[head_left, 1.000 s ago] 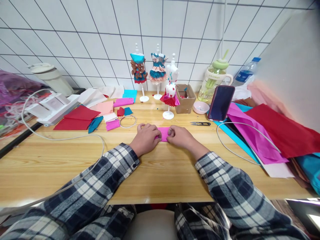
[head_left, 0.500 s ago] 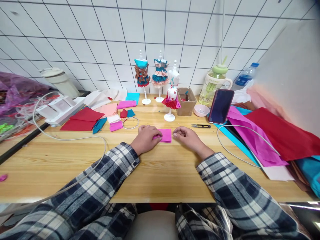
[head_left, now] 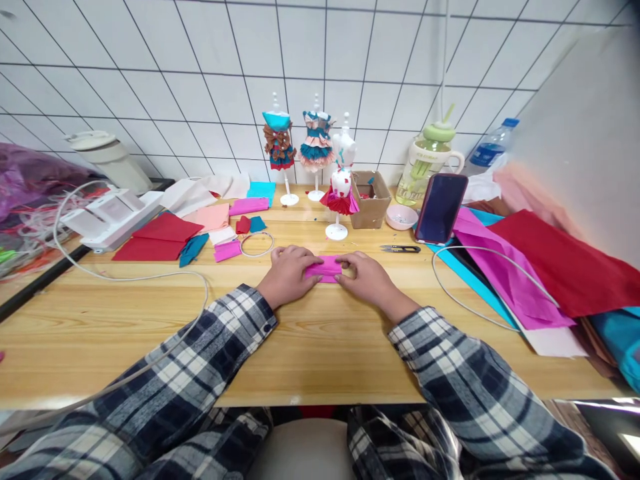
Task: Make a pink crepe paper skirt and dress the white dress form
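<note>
A small folded piece of pink crepe paper (head_left: 327,269) lies on the wooden table between my hands, with a crease running across it. My left hand (head_left: 290,275) grips its left end between thumb and fingers. At the opposite end, my right hand (head_left: 367,279) pinches the paper, thumb at the near edge and forefinger at the far edge. Beyond the hands stands a small white dress form (head_left: 343,150) with a red and pink skirt. A pair of thread snips (head_left: 400,249) lies past my right hand, and a cable loop (head_left: 257,245) lies past my left.
Two more dressed forms (head_left: 279,140) stand behind, beside a cardboard box (head_left: 371,200) and a pink bowl (head_left: 401,217). A phone (head_left: 441,208) leans by a green-lidded jug (head_left: 425,163). Coloured sheets (head_left: 565,267) pile at right; red pieces (head_left: 160,237) and a power strip (head_left: 117,217) sit left.
My right hand has moved left and taken hold of the right end of the pink paper. The paper now shows a fold along it. The view has shifted slightly.
</note>
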Action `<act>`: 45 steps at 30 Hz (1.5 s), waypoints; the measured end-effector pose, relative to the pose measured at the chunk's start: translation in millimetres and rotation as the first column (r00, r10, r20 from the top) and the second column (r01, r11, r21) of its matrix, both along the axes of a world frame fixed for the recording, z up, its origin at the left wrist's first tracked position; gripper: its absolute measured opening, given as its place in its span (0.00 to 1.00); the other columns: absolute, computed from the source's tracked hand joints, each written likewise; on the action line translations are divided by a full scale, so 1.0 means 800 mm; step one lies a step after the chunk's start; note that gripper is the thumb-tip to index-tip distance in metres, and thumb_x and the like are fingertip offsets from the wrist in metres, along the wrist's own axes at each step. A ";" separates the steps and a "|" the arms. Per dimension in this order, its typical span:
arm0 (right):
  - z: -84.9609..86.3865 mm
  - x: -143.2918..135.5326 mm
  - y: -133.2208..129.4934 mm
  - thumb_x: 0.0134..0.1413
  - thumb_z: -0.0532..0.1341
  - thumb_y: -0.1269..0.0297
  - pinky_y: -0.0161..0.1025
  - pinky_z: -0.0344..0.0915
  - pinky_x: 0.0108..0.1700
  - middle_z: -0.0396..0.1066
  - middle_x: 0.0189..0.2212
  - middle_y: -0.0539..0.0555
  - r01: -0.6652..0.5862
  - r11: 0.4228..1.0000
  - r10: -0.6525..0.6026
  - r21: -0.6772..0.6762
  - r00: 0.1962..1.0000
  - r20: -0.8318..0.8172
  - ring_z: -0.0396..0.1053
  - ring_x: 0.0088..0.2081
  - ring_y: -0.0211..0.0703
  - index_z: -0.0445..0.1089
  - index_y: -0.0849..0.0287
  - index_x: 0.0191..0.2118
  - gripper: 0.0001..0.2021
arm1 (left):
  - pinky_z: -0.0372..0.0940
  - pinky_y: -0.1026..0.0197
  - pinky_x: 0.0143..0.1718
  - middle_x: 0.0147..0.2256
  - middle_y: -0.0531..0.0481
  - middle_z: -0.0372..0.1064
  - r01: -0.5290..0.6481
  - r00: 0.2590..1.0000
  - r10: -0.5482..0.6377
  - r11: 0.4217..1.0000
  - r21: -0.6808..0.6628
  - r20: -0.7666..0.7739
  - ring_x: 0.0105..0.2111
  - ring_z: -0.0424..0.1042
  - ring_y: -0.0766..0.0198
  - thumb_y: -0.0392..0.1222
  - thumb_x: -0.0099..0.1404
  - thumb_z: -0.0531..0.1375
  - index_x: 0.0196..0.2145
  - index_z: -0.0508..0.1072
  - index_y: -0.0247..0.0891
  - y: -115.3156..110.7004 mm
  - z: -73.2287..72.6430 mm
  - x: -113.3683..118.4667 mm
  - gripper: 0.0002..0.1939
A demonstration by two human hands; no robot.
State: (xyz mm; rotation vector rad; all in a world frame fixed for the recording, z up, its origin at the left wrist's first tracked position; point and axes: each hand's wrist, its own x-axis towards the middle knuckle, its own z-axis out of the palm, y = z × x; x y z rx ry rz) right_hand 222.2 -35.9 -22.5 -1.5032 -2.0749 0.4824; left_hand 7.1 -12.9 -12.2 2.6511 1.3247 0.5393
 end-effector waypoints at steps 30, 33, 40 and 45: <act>0.012 -0.006 -0.011 0.44 0.68 0.58 0.29 0.52 0.20 0.70 0.27 0.45 -0.169 0.905 -0.196 -0.391 0.650 -0.735 0.59 0.20 0.31 0.64 0.55 0.48 0.24 | 0.41 0.39 0.53 0.39 0.52 0.76 0.081 0.997 -0.077 0.856 0.511 -0.030 0.44 0.67 0.53 0.39 0.63 0.59 0.43 0.75 0.51 -0.014 0.024 -0.008 0.12; 0.008 -0.002 -0.008 0.47 0.65 0.63 0.32 0.55 0.24 0.74 0.30 0.48 0.015 0.987 -0.107 -0.162 0.810 -0.576 0.57 0.21 0.31 0.67 0.56 0.45 0.18 | 0.48 0.40 0.52 0.47 0.46 0.72 -0.021 1.000 0.013 0.942 0.334 0.027 0.49 0.64 0.49 0.34 0.59 0.57 0.50 0.72 0.47 -0.009 0.018 -0.007 0.21; 0.017 -0.002 -0.021 0.54 0.63 0.65 0.34 0.57 0.27 0.76 0.34 0.49 0.093 0.972 -0.013 0.216 0.938 -0.346 0.57 0.20 0.34 0.66 0.54 0.47 0.14 | 0.57 0.51 0.49 0.41 0.46 0.72 -0.056 0.941 -0.030 0.968 0.245 0.336 0.44 0.67 0.55 0.47 0.62 0.58 0.44 0.73 0.40 -0.012 0.025 -0.013 0.14; 0.018 -0.004 -0.024 0.56 0.62 0.63 0.35 0.58 0.28 0.74 0.32 0.50 0.047 0.939 0.046 0.340 0.965 -0.259 0.60 0.22 0.36 0.67 0.55 0.41 0.07 | 0.50 0.46 0.50 0.37 0.48 0.76 -0.008 0.989 -0.038 0.948 0.319 0.140 0.43 0.67 0.53 0.57 0.61 0.61 0.39 0.76 0.44 -0.024 0.025 0.003 0.17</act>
